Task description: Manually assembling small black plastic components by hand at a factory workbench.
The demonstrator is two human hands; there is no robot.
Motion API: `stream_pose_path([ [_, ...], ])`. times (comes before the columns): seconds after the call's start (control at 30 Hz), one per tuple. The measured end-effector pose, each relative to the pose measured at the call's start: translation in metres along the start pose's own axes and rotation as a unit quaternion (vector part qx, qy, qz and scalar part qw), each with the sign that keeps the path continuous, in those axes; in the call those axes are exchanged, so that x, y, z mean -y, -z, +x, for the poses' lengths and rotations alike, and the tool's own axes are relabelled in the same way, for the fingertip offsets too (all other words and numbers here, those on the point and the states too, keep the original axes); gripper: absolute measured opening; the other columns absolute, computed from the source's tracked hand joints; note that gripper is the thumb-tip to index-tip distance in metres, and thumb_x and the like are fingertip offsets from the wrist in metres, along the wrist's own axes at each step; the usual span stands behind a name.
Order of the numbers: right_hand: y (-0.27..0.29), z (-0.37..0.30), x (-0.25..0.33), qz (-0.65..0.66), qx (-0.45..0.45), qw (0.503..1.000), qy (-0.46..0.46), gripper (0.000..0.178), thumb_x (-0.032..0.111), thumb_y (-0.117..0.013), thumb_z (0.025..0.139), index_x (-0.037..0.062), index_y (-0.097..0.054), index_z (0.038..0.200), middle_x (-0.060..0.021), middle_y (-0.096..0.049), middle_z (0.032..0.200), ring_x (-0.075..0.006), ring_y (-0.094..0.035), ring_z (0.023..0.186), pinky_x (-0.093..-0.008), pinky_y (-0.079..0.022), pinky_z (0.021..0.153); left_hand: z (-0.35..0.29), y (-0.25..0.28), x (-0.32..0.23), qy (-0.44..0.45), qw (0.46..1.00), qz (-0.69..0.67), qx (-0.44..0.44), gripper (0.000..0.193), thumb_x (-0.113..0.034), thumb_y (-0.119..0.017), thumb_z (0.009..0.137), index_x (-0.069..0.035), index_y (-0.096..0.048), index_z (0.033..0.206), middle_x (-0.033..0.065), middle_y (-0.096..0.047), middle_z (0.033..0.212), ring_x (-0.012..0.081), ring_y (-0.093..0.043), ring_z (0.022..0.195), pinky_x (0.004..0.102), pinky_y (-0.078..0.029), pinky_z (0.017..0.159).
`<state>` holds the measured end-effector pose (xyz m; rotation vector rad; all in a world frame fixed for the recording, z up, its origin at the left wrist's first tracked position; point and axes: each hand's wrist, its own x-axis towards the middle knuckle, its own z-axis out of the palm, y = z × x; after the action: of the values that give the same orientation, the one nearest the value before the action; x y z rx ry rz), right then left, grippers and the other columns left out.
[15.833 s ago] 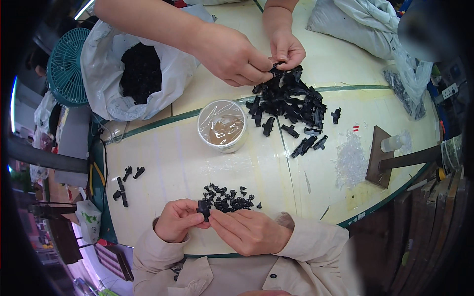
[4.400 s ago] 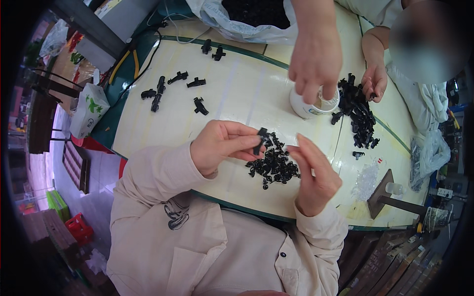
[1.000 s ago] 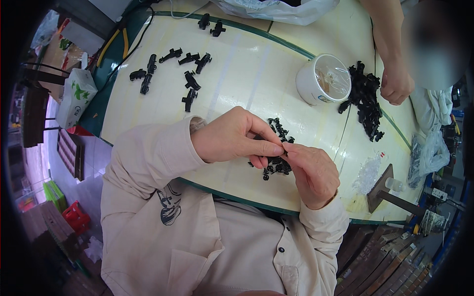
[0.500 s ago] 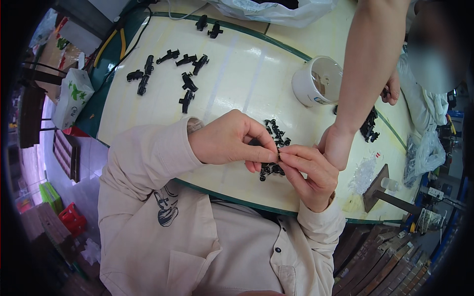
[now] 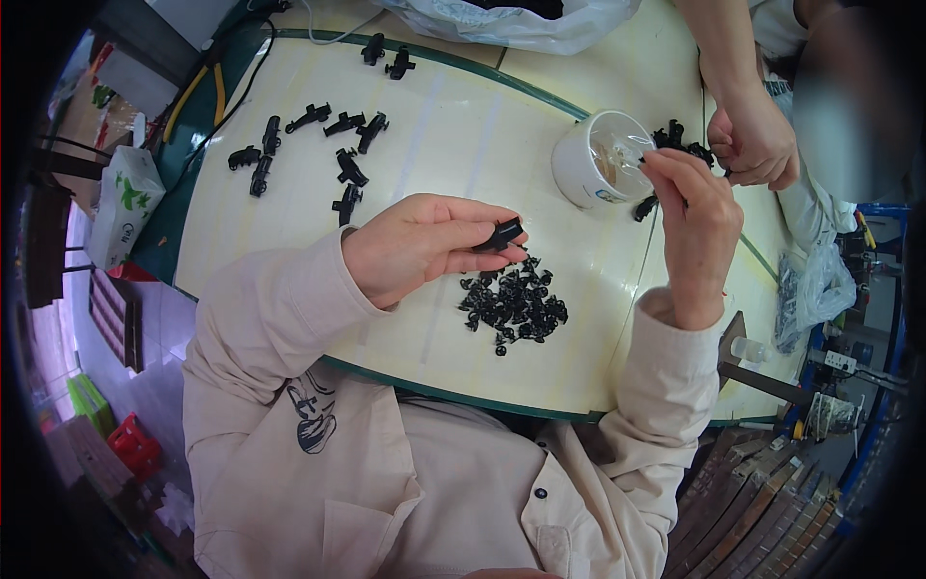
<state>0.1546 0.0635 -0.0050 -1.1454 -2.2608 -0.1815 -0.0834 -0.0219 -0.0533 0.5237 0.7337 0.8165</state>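
Observation:
My left hand (image 5: 415, 241) holds a black plastic part (image 5: 500, 234) between thumb and fingers, above the table. Just below it lies a pile of small black pieces (image 5: 516, 301). My right hand (image 5: 696, 217) is raised beside the rim of a white round tub (image 5: 576, 172), thumb and fingertips pinched together. Something small and dark shows at those fingertips, too small to name. The tub holds clear plastic film and something brownish. Several black plastic parts (image 5: 349, 168), like the one in my left hand, lie scattered on the left of the table.
A co-worker's hands (image 5: 757, 140) work over more black parts (image 5: 675, 140) at the right. A white plastic bag (image 5: 521, 27) lies at the far edge. A metal stand (image 5: 767, 384) is at the right, and yellow-handled pliers (image 5: 220, 92) at the far left.
My hands have parted: the right moved up and right to the tub, the left slightly left, showing the black part. The co-worker's arm drew back to the far right, and the view shifted slightly.

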Motion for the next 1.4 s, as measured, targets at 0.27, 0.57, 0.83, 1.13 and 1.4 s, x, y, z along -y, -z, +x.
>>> stream_pose_path([
  [0.27, -0.008, 0.019, -0.001, -0.048, 0.101, 0.990, 0.083, 0.011, 0.005, -0.068, 0.065, 0.0046, -0.067, 0.077, -0.0019, -0.066, 0.080, -0.0196, -0.055, 0.075, -0.0295, -0.044, 0.065, -0.004, -0.003, -0.011, 0.029, 0.997, -0.044, 0.047, 0.037, -0.009, -0.038, 0.095, 0.006, -0.042, 0.128, 0.0168, -0.051, 0.124, 0.0229, -0.054, 0.112, 0.0298, -0.045, 0.094],
  [0.57, 0.035, -0.011, 0.044, 0.181, 0.031, 0.983, -0.026, 0.023, -0.008, -0.070, 0.061, 0.0018, -0.068, 0.082, -0.0075, -0.068, 0.083, -0.0219, -0.057, 0.078, -0.0283, -0.045, 0.070, -0.009, -0.002, -0.012, 0.043, 0.993, 0.104, 0.036, 0.039, 0.001, -0.057, 0.084, 0.005, -0.049, 0.121, 0.0130, -0.059, 0.108, 0.0144, -0.062, 0.089, 0.0235, -0.051, 0.081],
  [0.83, 0.009, -0.064, 0.084, 0.558, 0.042, 0.801, -0.214, 0.023, -0.014, -0.067, 0.068, -0.0038, -0.067, 0.088, -0.0148, -0.067, 0.089, -0.0224, -0.063, 0.083, -0.0271, -0.050, 0.072, -0.011, -0.008, -0.004, -0.021, 0.989, 0.129, 0.072, 0.031, 0.004, -0.065, 0.077, 0.004, -0.057, 0.108, 0.0094, -0.064, 0.096, 0.0122, -0.062, 0.088, 0.0226, -0.050, 0.079],
  [1.13, 0.003, -0.068, 0.081, 0.466, -0.002, 0.874, -0.137, 0.022, -0.011, -0.066, 0.072, -0.0035, -0.066, 0.093, -0.0160, -0.066, 0.092, -0.0193, -0.065, 0.079, -0.0240, -0.053, 0.067, -0.012, -0.006, -0.006, -0.018, 0.975, 0.180, 0.131, 0.034, -0.008, -0.049, 0.092, -0.001, -0.049, 0.126, 0.0051, -0.064, 0.095, 0.0092, -0.060, 0.086, 0.0221, -0.050, 0.076],
  [1.4, -0.001, -0.065, 0.080, 0.428, -0.015, 0.898, -0.102, 0.026, -0.010, -0.066, 0.073, -0.0029, -0.064, 0.097, -0.0160, -0.065, 0.095, -0.0207, -0.066, 0.081, -0.0250, -0.053, 0.069, -0.013, -0.009, -0.011, 0.036, 0.979, 0.163, 0.119, 0.031, -0.011, -0.044, 0.095, 0.002, -0.050, 0.122, 0.0102, -0.064, 0.091, 0.0158, -0.062, 0.083, 0.0263, -0.051, 0.072],
])
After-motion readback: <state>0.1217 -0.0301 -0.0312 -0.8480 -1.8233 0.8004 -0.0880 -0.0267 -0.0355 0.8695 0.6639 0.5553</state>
